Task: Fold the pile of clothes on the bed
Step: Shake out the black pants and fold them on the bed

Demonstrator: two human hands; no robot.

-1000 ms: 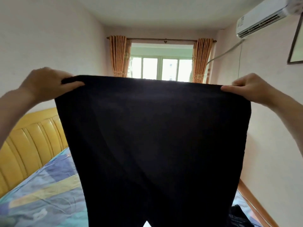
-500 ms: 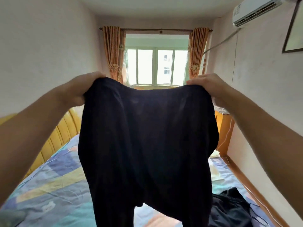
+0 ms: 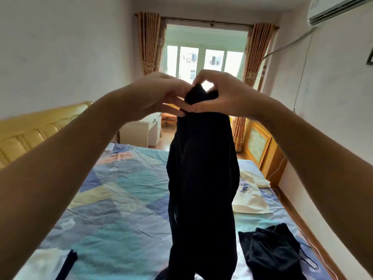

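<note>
A pair of black trousers (image 3: 201,178) hangs lengthwise in mid-air above the bed (image 3: 113,203), folded in half along its length. My left hand (image 3: 159,93) and my right hand (image 3: 224,93) meet at its top, both pinching the waistband with the two corners brought together. The lower legs run out of the frame's bottom edge. A crumpled black garment (image 3: 272,253) lies on the bed at the right, and a cream floral garment (image 3: 250,195) lies beyond it. A dark strip of fabric (image 3: 67,265) shows at the lower left.
The bed has a patchwork blue and yellow sheet and a yellow padded headboard (image 3: 30,134) at the left. A white cabinet (image 3: 141,134) stands past the bed. The right wall and a wooden radiator cover (image 3: 260,146) run close along the bed's right side.
My hands have come together from wide apart, folding the stretched waistband in half. The trousers now hang narrow, and the view has tilted down toward the bed.
</note>
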